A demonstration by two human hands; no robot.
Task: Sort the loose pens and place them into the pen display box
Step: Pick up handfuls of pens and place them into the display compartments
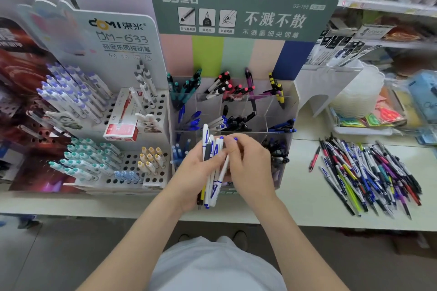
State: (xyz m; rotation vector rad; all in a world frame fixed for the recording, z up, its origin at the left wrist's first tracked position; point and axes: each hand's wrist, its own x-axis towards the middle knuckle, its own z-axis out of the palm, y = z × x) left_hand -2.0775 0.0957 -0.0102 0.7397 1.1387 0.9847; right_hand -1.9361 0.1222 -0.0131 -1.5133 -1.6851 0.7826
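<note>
Left grip (196, 172) curls around an upright bundle of white-and-blue pens (214, 188), right grip (250, 168) pinching its top, just in front of the pen display box (292, 101). Loose pens (369, 172) lie heaped on the counter (302, 201), rightward.

Both forearms reach forward, meeting at centre; the left hand (197, 170) is curled closed, the right hand (248, 163) pinches with its fingertips.
</note>
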